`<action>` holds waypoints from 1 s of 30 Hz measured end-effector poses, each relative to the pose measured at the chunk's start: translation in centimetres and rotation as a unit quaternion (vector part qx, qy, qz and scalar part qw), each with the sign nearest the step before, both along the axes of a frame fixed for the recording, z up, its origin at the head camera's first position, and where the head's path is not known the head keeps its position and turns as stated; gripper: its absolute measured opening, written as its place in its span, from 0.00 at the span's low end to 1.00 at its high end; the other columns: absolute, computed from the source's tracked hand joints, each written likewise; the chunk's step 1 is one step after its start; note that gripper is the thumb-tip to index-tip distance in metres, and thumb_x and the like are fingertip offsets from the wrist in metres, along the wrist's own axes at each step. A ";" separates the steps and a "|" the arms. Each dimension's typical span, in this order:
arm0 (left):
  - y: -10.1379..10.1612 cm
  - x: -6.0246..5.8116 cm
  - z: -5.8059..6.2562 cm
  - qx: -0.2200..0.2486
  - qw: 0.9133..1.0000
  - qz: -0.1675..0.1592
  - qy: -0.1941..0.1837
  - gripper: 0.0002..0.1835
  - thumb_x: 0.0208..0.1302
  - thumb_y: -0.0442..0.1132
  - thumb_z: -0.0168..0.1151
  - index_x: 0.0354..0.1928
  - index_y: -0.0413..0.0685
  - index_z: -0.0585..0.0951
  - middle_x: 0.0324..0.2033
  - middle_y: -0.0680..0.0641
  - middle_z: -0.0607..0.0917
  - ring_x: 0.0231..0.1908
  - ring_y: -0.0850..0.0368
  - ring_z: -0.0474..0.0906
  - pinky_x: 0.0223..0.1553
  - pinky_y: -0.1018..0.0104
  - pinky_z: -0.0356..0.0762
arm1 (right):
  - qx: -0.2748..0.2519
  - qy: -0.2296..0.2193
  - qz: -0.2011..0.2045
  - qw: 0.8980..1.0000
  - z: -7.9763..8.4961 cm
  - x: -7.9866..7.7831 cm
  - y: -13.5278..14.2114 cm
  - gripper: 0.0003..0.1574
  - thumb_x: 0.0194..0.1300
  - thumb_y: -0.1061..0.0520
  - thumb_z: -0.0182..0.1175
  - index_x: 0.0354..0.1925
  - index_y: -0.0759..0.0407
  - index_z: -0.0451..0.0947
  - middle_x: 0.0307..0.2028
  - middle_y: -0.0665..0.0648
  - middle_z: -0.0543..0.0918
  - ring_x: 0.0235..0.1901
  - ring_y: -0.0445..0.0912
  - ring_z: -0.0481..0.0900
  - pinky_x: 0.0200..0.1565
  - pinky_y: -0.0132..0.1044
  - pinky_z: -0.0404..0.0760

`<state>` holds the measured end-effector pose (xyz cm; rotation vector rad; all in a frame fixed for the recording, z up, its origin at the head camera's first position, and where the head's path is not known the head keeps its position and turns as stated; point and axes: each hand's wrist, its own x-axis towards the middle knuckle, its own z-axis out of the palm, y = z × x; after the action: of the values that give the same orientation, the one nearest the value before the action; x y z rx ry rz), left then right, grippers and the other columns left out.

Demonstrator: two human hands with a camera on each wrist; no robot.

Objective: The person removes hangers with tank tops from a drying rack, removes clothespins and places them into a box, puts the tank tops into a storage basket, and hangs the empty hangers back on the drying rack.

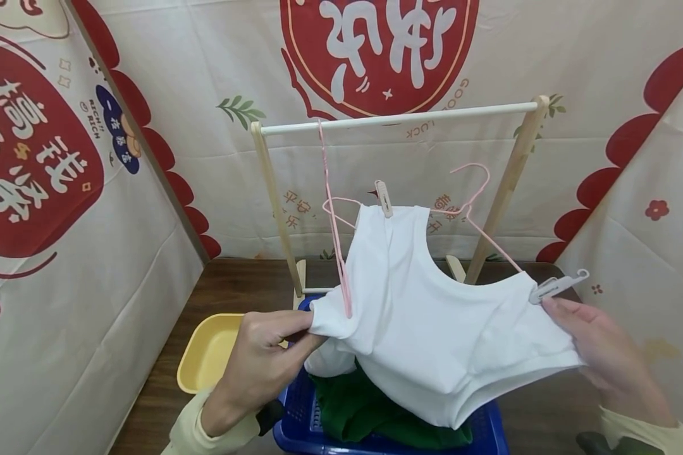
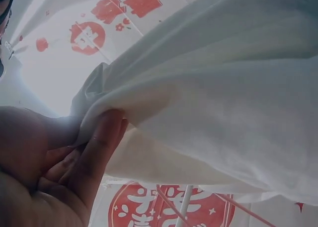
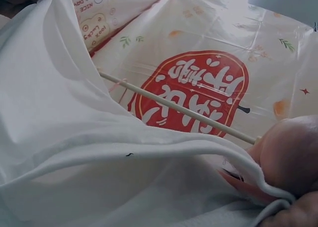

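A white sleeveless top is spread between both hands, tilted, in the head view. My left hand pinches its left edge between thumb and fingers; the left wrist view shows the fingers on the bunched cloth. My right hand grips the opposite edge, thumb beside a grey clothespin on that shoulder. A beige clothespin is clipped to the other shoulder. One pink hanger runs behind the top, its hook off the rail. Another pink hanger hangs from the rail, its lower end against the cloth.
Behind the top stands a wooden rack with a white rail. Below it, a blue basket holds dark green cloth. A yellow tub sits left on the brown table. Printed sheets wall the back and sides.
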<state>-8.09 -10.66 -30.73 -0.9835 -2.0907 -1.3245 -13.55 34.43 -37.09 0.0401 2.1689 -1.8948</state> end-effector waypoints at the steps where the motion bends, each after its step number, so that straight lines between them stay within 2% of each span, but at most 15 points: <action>1: 0.0 0.2 0.0 0.004 1.000 -0.007 -0.009 0.09 0.59 0.25 0.68 0.41 0.39 0.88 0.37 0.44 0.90 0.34 0.60 0.87 0.35 0.72 0.82 | 0.006 -0.001 -0.001 1.000 -0.1 0.1 0.0 0.17 0.79 0.46 0.45 0.42 0.28 0.80 0.34 0.50 0.88 0.30 0.51 0.88 0.31 0.38 0.84; 4: 0.0 0.4 0.0 0.013 0.999 -0.028 -0.025 0.09 0.61 0.26 0.66 0.42 0.39 0.88 0.37 0.45 0.90 0.30 0.63 0.84 0.29 0.74 0.80 | -0.011 -0.001 0.000 1.000 -0.5 0.6 0.1 0.18 0.79 0.48 0.44 0.42 0.29 0.80 0.34 0.50 0.88 0.30 0.51 0.88 0.31 0.38 0.84; 7: 0.1 0.4 -0.2 0.013 0.999 -0.043 -0.024 0.08 0.61 0.27 0.66 0.42 0.41 0.88 0.35 0.47 0.90 0.27 0.65 0.81 0.26 0.75 0.78 | -0.076 0.023 0.022 0.997 -1.1 1.0 0.3 0.23 0.81 0.53 0.41 0.45 0.35 0.83 0.35 0.52 0.88 0.30 0.49 0.88 0.31 0.39 0.85; 9: 0.1 0.3 -0.4 0.007 0.999 -0.044 -0.028 0.08 0.62 0.28 0.67 0.42 0.42 0.88 0.35 0.48 0.90 0.28 0.66 0.81 0.28 0.74 0.79 | -0.117 0.037 0.040 0.992 -1.4 1.3 0.5 0.26 0.81 0.56 0.38 0.48 0.40 0.84 0.36 0.52 0.88 0.31 0.48 0.88 0.32 0.40 0.85; 11: 0.1 0.1 -0.8 0.000 0.998 -0.042 -0.037 0.07 0.63 0.30 0.66 0.42 0.43 0.88 0.33 0.49 0.90 0.26 0.68 0.79 0.25 0.76 0.77 | -0.145 0.048 0.053 0.987 -1.8 1.5 0.6 0.27 0.81 0.58 0.36 0.50 0.44 0.84 0.37 0.53 0.89 0.33 0.47 0.88 0.33 0.40 0.85; 15: 0.0 -0.2 -1.7 -0.014 0.997 -0.031 -0.071 0.07 0.65 0.35 0.66 0.43 0.44 0.88 0.29 0.52 0.88 0.21 0.70 0.73 0.19 0.77 0.70 | -0.156 0.054 0.055 0.985 -2.3 1.7 0.8 0.28 0.82 0.58 0.35 0.51 0.45 0.83 0.38 0.53 0.89 0.34 0.47 0.88 0.34 0.40 0.85; 18: -0.1 -0.7 -2.3 -0.025 0.997 -0.018 -0.076 0.06 0.66 0.37 0.66 0.42 0.47 0.88 0.23 0.55 0.84 0.19 0.71 0.68 0.17 0.78 0.66 | -0.157 0.056 0.060 0.984 -2.6 1.6 1.0 0.28 0.82 0.58 0.34 0.51 0.46 0.83 0.38 0.53 0.89 0.34 0.48 0.88 0.34 0.40 0.85; 21: -0.1 -1.2 -2.9 -0.033 0.996 0.000 -0.083 0.03 0.65 0.38 0.67 0.37 0.52 0.89 0.18 0.58 0.78 0.18 0.72 0.66 0.17 0.79 0.63 | -0.149 0.054 0.060 0.986 -2.8 1.6 1.1 0.28 0.82 0.58 0.34 0.51 0.45 0.83 0.38 0.53 0.89 0.34 0.48 0.88 0.34 0.40 0.85; 23: -0.1 -1.4 -3.2 -0.040 0.996 0.012 -0.085 0.02 0.64 0.38 0.68 0.34 0.54 0.88 0.15 0.60 0.73 0.17 0.73 0.64 0.17 0.80 0.61 | -0.139 0.047 0.044 0.988 -2.9 1.4 1.1 0.27 0.82 0.56 0.36 0.50 0.42 0.83 0.38 0.52 0.89 0.33 0.47 0.88 0.34 0.40 0.85; 30: -0.4 -2.2 -4.6 -0.071 0.989 0.038 -0.122 0.09 0.62 0.39 0.70 0.24 0.55 0.82 0.14 0.64 0.63 0.16 0.74 0.60 0.17 0.79 0.59 | -0.143 0.038 0.024 0.989 -3.6 1.0 0.8 0.26 0.81 0.56 0.38 0.48 0.41 0.84 0.36 0.52 0.89 0.32 0.47 0.88 0.32 0.40 0.85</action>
<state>-10.31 -11.09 -35.28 -0.8230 -2.4096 -1.3302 -12.52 35.21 -40.66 -0.1400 1.9022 -2.1922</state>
